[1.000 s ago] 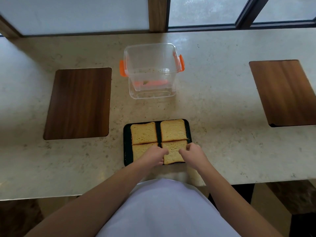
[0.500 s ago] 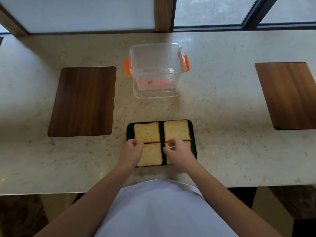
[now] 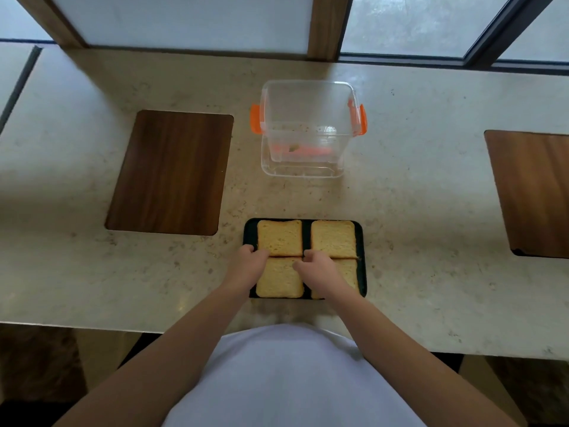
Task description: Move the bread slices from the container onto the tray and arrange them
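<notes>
A black tray (image 3: 361,241) lies near the counter's front edge with a two-by-two block of bread slices on it. The far-left slice (image 3: 279,237) and far-right slice (image 3: 333,238) show fully. My left hand (image 3: 249,265) rests at the tray's left side, fingertips curled on the far-left slice's near-left corner. My right hand (image 3: 318,271) sits over the middle gap, fingertips at that slice's near-right corner and thumb on the near-left slice (image 3: 278,282). It hides much of the near-right slice (image 3: 351,271). The clear container (image 3: 303,169) with orange latches stands behind the tray and holds only crumbs.
A dark wooden inset (image 3: 171,172) is set into the beige stone counter (image 3: 415,211) left of the tray, and another (image 3: 535,192) at the far right. A window frame runs along the back edge. The counter's front edge is just below the tray.
Both hands have moved left from the near-right slice to the left column of slices, then edged slightly forward to the seam between them. The slices sit straighter.
</notes>
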Demonstrator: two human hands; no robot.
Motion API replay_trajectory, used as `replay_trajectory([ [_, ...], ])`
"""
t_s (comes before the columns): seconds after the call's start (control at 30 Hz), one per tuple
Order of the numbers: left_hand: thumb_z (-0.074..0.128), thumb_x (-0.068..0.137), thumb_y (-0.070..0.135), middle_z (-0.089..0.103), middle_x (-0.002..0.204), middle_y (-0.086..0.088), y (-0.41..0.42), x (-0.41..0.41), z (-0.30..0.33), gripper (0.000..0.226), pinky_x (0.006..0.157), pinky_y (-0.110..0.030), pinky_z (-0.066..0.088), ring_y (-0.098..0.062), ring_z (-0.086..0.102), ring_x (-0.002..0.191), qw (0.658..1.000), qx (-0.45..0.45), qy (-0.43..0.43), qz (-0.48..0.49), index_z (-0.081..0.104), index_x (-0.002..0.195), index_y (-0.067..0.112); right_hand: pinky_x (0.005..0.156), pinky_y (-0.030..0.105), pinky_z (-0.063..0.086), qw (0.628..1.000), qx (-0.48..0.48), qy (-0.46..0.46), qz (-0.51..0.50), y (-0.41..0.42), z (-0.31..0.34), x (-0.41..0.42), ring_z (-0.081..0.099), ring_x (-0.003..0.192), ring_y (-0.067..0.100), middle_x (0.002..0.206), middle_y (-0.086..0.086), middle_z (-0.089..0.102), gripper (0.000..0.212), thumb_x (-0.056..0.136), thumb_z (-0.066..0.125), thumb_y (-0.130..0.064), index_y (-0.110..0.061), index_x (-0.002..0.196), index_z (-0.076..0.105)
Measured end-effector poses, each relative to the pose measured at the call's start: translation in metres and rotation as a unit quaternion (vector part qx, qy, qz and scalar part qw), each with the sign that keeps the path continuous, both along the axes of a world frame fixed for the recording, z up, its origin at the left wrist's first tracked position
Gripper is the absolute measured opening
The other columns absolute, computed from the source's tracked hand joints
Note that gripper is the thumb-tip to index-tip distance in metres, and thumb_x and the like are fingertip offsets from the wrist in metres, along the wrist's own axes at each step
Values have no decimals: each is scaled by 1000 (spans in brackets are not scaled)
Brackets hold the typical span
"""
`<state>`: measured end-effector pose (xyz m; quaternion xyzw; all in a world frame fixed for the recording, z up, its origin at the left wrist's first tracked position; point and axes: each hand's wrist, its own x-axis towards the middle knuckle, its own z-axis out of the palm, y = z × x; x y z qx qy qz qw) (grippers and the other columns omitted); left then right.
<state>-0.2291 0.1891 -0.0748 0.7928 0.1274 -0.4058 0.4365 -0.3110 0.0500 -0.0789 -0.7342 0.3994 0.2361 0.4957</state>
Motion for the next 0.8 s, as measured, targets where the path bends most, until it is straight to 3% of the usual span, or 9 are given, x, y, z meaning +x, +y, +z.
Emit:
replay_trajectory([
  [0.03, 54, 88, 23, 49, 81, -6, -1, 2, 2, 9, 61, -31, 29, -16, 43, 66, 1000, 4, -13, -3, 53, 90, 15, 96, 53, 51, 1000, 0, 3, 0, 2, 0, 2, 61, 113, 33, 133, 20, 60, 46, 92, 55, -22, -1, 132, 52],
  [0.13, 53, 86, 17, 33, 69, -4, -4, 5, 0, 25, 60, -34, 22, -21, 34, 66, 1000, -6, -3, -1, 34, 71, 17, 82, 45, 58, 1000, 7, 5, 3, 4, 0, 6, 68, 94, 27, 121, 16, 66, 46, 89, 56, -23, -5, 131, 54],
  [0.4, 53, 89, 18, 32, 64, -1, -2, 8, -2, 29, 58, -34, 21, -19, 33, 61, 1000, 7, -4, -18, 34, 68, 16, 93, 51, 53, 1000, 18, 9, -2, 4, -4, 9, 63, 108, 27, 128, 14, 63, 48, 89, 56, -24, -8, 135, 53],
  [0.47, 53, 88, 19, 32, 63, -2, -2, 8, -4, 31, 59, -34, 21, -18, 33, 60, 1000, 5, -4, -19, 32, 65, 18, 89, 47, 55, 1000, 18, 12, 0, 3, -5, 10, 62, 99, 16, 121, 10, 65, 53, 89, 55, -25, -10, 140, 50],
  [0.57, 53, 89, 20, 37, 72, -7, -3, 9, -2, 24, 64, -36, 25, -21, 38, 68, 1000, 5, 3, -15, 37, 72, 15, 76, 33, 54, 1000, 24, 11, 0, 3, -5, 11, 52, 74, 2, 92, -7, 57, 61, 88, 55, -26, -13, 146, 44],
  [0.67, 53, 90, 21, 37, 68, -3, -2, 10, -2, 27, 60, -34, 25, -21, 38, 65, 1000, 1, 1, -17, 37, 70, 17, 68, 28, 50, 1000, 23, 11, -2, 2, -4, 11, 48, 70, 0, 84, -15, 50, 60, 89, 56, -26, -14, 147, 44],
  [0.8, 54, 89, 21, 35, 64, -1, -1, 11, 0, 30, 58, -34, 24, -17, 36, 58, 1000, 0, 3, -20, 36, 66, 19, 71, 27, 52, 1000, 30, 11, 0, 3, -4, 12, 50, 69, -1, 82, -16, 50, 60, 89, 56, -27, -14, 146, 45],
])
